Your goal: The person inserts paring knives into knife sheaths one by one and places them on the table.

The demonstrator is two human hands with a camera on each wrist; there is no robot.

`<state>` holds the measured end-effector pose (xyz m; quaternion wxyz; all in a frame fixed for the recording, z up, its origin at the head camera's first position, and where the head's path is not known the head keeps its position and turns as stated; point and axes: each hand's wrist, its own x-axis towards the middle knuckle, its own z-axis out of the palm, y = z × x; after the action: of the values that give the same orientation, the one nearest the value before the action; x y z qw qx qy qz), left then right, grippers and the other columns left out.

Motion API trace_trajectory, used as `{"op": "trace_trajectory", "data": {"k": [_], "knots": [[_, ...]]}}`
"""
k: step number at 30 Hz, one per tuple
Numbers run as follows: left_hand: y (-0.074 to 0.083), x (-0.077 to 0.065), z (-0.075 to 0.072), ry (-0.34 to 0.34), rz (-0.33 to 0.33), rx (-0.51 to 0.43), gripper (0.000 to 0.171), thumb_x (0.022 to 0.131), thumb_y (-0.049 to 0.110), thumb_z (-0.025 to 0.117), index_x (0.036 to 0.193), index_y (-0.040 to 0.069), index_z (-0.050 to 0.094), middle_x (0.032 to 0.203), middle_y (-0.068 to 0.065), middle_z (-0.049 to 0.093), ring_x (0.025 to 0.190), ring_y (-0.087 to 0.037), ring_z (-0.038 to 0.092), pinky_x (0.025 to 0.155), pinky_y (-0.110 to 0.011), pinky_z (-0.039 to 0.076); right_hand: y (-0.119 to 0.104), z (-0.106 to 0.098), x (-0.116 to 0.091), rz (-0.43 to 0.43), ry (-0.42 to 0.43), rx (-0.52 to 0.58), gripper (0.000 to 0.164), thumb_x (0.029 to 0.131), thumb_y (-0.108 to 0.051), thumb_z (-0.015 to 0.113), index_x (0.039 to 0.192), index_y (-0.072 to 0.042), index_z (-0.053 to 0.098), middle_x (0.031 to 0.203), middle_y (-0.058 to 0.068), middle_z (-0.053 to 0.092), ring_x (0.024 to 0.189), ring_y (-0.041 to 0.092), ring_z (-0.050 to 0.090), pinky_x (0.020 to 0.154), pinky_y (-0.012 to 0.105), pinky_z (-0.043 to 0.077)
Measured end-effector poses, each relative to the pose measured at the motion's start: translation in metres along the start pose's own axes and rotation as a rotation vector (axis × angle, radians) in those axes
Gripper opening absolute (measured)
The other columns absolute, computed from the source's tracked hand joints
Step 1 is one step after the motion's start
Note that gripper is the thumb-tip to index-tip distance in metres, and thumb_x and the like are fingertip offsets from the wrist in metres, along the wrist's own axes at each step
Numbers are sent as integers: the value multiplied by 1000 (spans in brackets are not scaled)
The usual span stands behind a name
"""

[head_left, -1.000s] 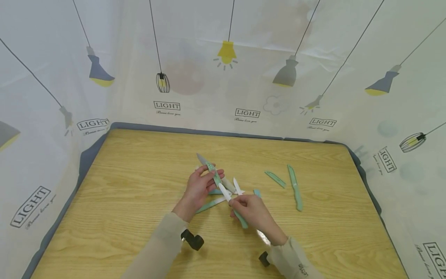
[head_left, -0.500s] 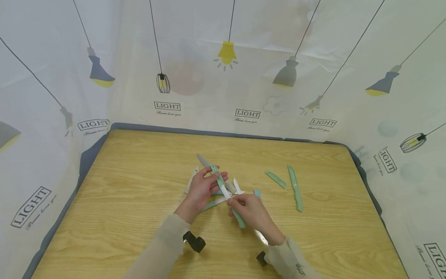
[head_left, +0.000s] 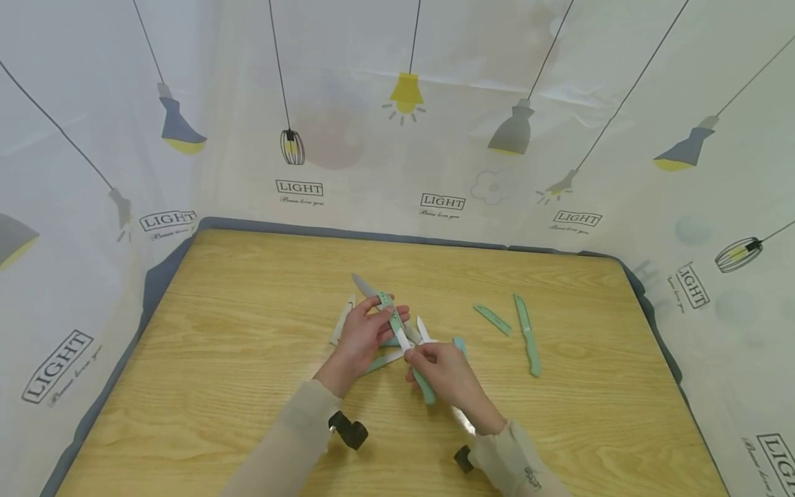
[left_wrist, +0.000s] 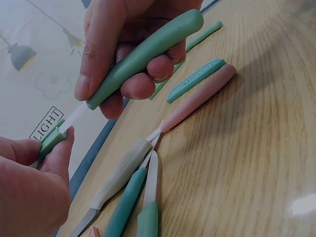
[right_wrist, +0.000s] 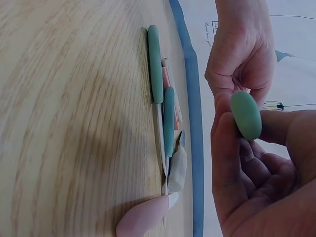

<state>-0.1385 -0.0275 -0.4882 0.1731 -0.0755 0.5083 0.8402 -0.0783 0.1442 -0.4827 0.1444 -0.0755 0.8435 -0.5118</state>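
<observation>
**Currently Seating Blade Deeper in Sheath**

Works inside wall covering (head_left: 348,41) printed with hanging lamps, over wood-grain table (head_left: 590,414). Grips green-handled knife (left_wrist: 148,59) in right hand (head_left: 448,375), with fingers curled round handle. Pinches green sheath (head_left: 395,320) in left hand (head_left: 363,336) between thumb and fingers. Holds both raised above table centre, in line, with blade (left_wrist: 74,114) entering sheath mouth.

Leaves pink-handled knife (left_wrist: 200,96), grey-handled knife (left_wrist: 121,173), teal-handled knife (left_wrist: 127,202) and light-green-handled knife (left_wrist: 148,219) lying close together below. Includes covered green knife (head_left: 528,338) at right, near loose green sheath (head_left: 493,319), and turquoise sheath (left_wrist: 196,80) just beside pink-handled knife.

Shows less bare blade ahead of sheath mouth than one second ago. Suggests progress toward full cover; appears incomplete, with a short length of blade exposed.

Conceals blade tip inside sheath. Blocks pink-handled knife's handle behind right hand in head view. Crops left hand at frame edge in left wrist view, along with coral piece (left_wrist: 94,232), too little visible to identify. Presents held knife end-on in right wrist view, masking blade and sheath. Prevents confirming blade fit inside sheath from any angle.
</observation>
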Motion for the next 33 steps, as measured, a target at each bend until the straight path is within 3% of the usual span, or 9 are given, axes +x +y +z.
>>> {"op": "trace_trajectory", "data": {"k": [9, 15, 24, 33], "knots": [[0, -1, 2, -14, 9, 19, 37, 100, 7, 50, 135, -3, 46, 118, -25, 63, 107, -28, 63, 91, -38, 51, -2, 1, 4, -12, 11, 2, 42, 99, -35, 53, 94, 3, 71, 69, 0, 69, 53, 14, 62, 47, 23, 49], [-1, -1, 2, -20, 5, 20, 41, 100, 7, 50, 138, -6, 41, 117, -25, 64, 107, -28, 64, 90, -36, 52, -3, 2, 5, -15, 21, -16, 41, 98, -35, 53, 93, 1, 72, 68, -4, 69, 55, 12, 62, 49, 24, 50], [-2, -2, 2, -21, 10, 32, 34, 100, 7, 50, 132, -4, 47, 116, -26, 64, 106, -29, 64, 91, -38, 51, -4, 4, 6, -30, 48, -45, 39, 98, -34, 54, 89, -1, 73, 67, -6, 67, 55, 10, 59, 47, 21, 45], [-5, -3, 4, -31, 8, 61, 43, 99, 6, 51, 139, -7, 42, 114, -25, 66, 104, -28, 65, 90, -36, 52, -3, 3, 6, -26, 41, -28, 38, 99, -31, 53, 92, 1, 72, 68, -5, 68, 52, 9, 56, 42, 18, 40]]}}
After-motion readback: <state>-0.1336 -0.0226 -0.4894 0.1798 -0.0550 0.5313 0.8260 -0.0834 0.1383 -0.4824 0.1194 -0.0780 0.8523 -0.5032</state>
